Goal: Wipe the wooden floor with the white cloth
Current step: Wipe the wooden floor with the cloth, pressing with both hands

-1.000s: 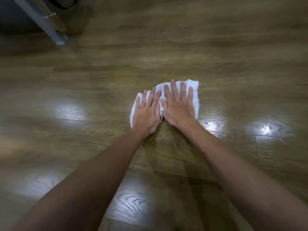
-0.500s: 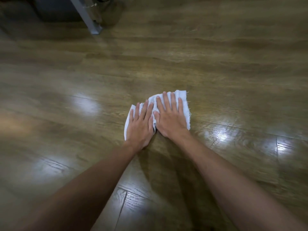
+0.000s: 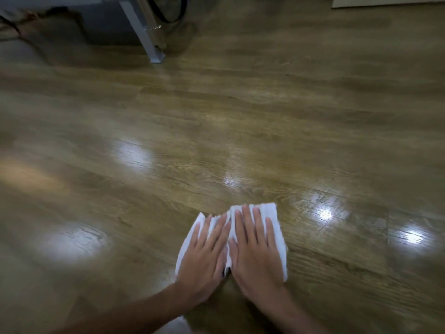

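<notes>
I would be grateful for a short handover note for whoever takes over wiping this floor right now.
Left hand: flat, fingers straight, pressing the left part of the white cloth.
Right hand: flat beside it, pressing the right part.
The cloth lies spread on the wooden floor, near the person; a grey furniture leg stands far ahead.
Done: cloth is down and under both palms. How much floor is already wiped cannot be told.
Left: push the cloth across the remaining boards.
</notes>
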